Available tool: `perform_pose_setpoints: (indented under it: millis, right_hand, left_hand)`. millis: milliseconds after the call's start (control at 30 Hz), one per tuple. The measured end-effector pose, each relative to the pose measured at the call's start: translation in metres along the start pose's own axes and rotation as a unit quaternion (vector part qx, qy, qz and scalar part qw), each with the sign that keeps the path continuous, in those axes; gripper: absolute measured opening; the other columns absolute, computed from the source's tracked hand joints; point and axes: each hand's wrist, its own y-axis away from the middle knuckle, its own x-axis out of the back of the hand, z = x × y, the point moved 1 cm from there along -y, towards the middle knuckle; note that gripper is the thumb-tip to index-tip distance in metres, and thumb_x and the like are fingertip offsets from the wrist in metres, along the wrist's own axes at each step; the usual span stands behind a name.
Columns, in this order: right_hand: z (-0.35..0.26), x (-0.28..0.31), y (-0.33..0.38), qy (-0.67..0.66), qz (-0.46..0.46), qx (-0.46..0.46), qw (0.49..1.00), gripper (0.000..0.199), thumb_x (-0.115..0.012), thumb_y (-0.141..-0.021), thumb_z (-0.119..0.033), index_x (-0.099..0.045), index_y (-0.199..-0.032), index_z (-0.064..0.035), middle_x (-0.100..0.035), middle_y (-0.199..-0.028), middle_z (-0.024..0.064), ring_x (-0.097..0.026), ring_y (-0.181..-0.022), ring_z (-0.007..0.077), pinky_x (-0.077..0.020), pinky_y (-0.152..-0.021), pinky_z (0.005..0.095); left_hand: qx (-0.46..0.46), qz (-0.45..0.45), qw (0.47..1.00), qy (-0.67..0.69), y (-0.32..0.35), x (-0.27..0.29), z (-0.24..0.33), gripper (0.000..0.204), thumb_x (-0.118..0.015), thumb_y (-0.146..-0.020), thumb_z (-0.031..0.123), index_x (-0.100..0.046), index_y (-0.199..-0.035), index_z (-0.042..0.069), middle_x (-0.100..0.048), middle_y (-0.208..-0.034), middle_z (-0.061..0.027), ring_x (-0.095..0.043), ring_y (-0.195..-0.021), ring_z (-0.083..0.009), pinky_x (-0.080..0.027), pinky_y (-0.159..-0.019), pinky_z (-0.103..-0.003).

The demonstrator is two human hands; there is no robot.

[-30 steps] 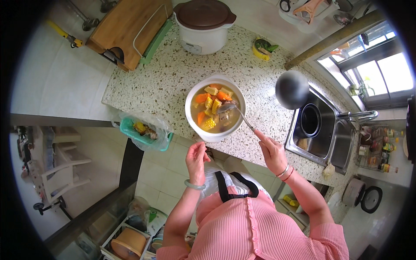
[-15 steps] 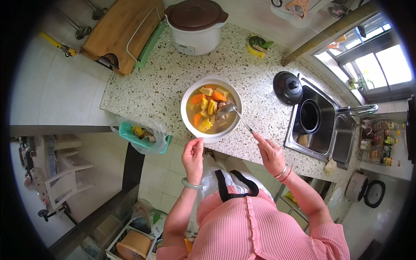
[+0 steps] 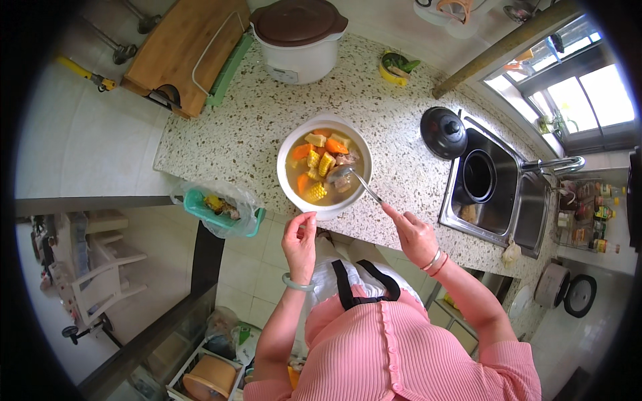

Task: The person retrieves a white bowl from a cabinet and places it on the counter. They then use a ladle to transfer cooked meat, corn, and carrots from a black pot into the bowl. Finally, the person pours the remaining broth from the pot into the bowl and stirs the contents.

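A white bowl (image 3: 283,182) with small side lugs stands near the counter's front edge, filled with broth. In it are corn pieces (image 3: 326,162), carrot chunks (image 3: 336,146) and pieces of meat (image 3: 348,158). My right hand (image 3: 413,235) is closed around the handle of a metal spoon (image 3: 364,184). The spoon's head is partly dipped in the broth on the bowl's right side, beside the meat. My left hand (image 3: 299,244) has its fingers curled, thumb and fingertips pinched at the bowl's near lug.
A green bin (image 3: 253,226) with a plastic bag hangs at the counter's left edge. Behind stand a slow cooker (image 3: 299,57), cutting boards (image 3: 184,50) and a yellow bowl of greens (image 3: 393,77). To the right are a black lid (image 3: 438,137) and the sink (image 3: 498,230) holding a black pot (image 3: 477,175).
The spoon's head has moved slightly left and lower in the broth. My right hand has shifted a little left with it. My left hand remains at the bowl's near edge.
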Motion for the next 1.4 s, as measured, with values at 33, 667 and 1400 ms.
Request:
perform_pose_setpoints:
  millis: [33,667,1400]
  right_hand:
    - [0.001,0.005,0.002,-0.014,0.001,-0.004,1.0,0.057,-0.055,-0.087,-0.003,-0.049,-0.139,-0.0227,-0.051,-0.071,0.0083,-0.055,-0.054,0.0266,-0.0489,-0.05,0.0399]
    - [-0.005,0.038,0.009,-0.122,0.028,-0.064,0.99,0.05,-0.057,-0.089,0.0,-0.052,-0.136,-0.0146,-0.061,-0.078,0.0165,-0.058,-0.061,0.0311,-0.0485,-0.058,0.0387]
    - [-0.058,0.008,0.0,0.224,-0.127,-0.059,0.964,0.074,-0.052,-0.083,-0.008,-0.023,-0.151,-0.0065,-0.054,-0.076,0.0118,-0.059,-0.05,0.024,-0.0506,-0.045,0.0372]
  left_hand:
    - [-0.026,-0.003,0.999,-0.019,-0.001,0.0,0.001,0.011,-0.066,-0.091,0.011,-0.069,-0.1,0.005,-0.056,-0.083,0.0022,-0.046,-0.067,-0.0058,-0.04,-0.06,-0.021]
    - [-0.132,-0.027,0.981,-0.139,-0.016,-0.006,0.025,0.012,-0.066,-0.09,0.008,-0.07,-0.1,0.005,-0.055,-0.082,0.0008,-0.046,-0.067,-0.0067,-0.037,-0.057,-0.021]
    - [-0.119,-0.034,0.982,-0.146,-0.011,-0.005,0.009,0.01,-0.067,-0.089,0.009,-0.069,-0.098,0.005,-0.056,-0.085,0.0001,-0.051,-0.071,-0.0073,-0.039,-0.058,-0.022]
